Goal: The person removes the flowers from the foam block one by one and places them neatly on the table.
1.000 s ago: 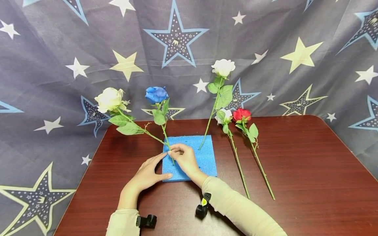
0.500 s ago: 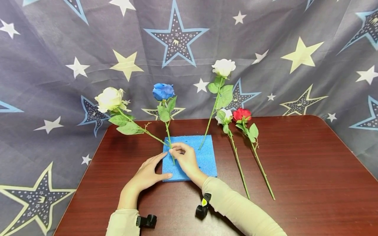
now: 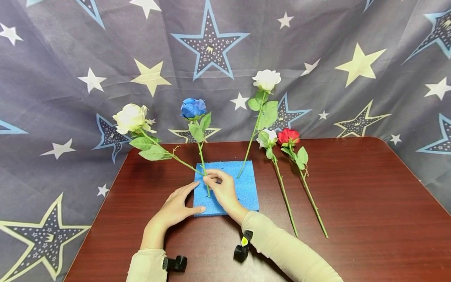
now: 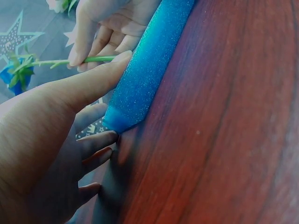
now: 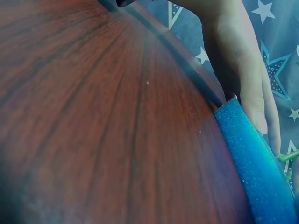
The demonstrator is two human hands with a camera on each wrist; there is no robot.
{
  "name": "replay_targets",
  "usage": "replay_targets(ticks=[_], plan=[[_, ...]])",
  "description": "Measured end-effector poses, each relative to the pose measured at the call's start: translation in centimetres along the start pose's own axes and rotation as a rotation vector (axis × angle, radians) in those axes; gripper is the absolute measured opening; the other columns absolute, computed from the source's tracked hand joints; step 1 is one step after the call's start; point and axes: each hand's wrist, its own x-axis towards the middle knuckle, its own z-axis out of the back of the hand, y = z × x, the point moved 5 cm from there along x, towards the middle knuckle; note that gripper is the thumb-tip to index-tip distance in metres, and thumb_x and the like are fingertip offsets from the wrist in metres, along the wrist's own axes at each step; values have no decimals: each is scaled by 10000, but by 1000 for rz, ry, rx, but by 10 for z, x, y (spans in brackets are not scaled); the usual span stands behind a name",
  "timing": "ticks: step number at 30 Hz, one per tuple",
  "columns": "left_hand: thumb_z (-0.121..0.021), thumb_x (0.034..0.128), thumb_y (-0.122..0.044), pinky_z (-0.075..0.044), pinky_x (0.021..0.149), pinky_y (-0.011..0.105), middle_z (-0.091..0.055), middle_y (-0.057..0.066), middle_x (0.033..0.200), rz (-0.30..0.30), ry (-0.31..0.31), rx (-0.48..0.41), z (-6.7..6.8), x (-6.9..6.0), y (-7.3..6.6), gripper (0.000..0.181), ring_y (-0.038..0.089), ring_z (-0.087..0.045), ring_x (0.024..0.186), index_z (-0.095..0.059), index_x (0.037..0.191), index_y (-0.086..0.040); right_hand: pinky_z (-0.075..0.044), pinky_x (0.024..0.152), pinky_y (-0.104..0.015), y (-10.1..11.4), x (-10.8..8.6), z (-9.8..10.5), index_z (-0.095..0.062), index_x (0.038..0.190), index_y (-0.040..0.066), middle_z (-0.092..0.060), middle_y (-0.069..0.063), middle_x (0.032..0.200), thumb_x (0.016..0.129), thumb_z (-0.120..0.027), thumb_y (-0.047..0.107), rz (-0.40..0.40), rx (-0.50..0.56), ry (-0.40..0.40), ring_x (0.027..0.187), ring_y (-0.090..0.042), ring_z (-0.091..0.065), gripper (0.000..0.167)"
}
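A blue rose (image 3: pixel 193 108) leans slightly left above a blue foam block (image 3: pixel 247 192). My right hand (image 3: pixel 222 190) pinches its green stem between thumb and fingers, low down. The stem's lower end meets the foam's top near the front left; how deep it sits I cannot tell. At the block's left side rests my left hand (image 3: pixel 174 209), thumb on the top near the front edge, fingers stretched along the side, as the left wrist view also shows. A cream rose (image 3: pixel 131 118) tilts far left from the foam, its base hidden by my right hand. A white rose (image 3: pixel 266 81) stands in the back right part.
Right of the foam, a smaller white rose (image 3: pixel 268 139) and a red rose (image 3: pixel 289 136) lie on the brown wooden table (image 3: pixel 366 196), stems toward me. A grey star-patterned cloth (image 3: pixel 299 35) hangs behind the table.
The blue rose's bloom has swung right and a little up, its stem now more upright, with my right hand shifting slightly along. My left hand keeps its place on the foam.
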Motion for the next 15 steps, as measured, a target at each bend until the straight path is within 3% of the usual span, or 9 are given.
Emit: replay_targets(ticks=[6,10,15], plan=[[-729,814,-609,-238,1106,642,-363,72,1566,4,-3,2,0,-1,0,926,357,-248,1449,-341,1563,-226,-580,686,-449,-14,3,0,-685,1102,-123,-687,-279,908,902,-682,-43,-11,6,31,793,-421,-668,216],[-729,815,-607,-235,1104,646,-369,79,1561,0,-5,4,0,-1,0,923,362,-252,1446,-347,1560,-217,-583,670,-372,-24,3,1,-696,1133,-78,-698,-240,929,909,-698,3,-44,15,40,770,-287,-675,239],[-723,818,-610,-226,1103,655,-360,78,1567,3,-1,6,0,0,0,924,365,-242,1450,-342,1562,-218,-565,654,-282,-15,-2,7,-708,1132,-40,-701,-197,932,907,-713,41,-79,25,66,747,-171,-661,239]])
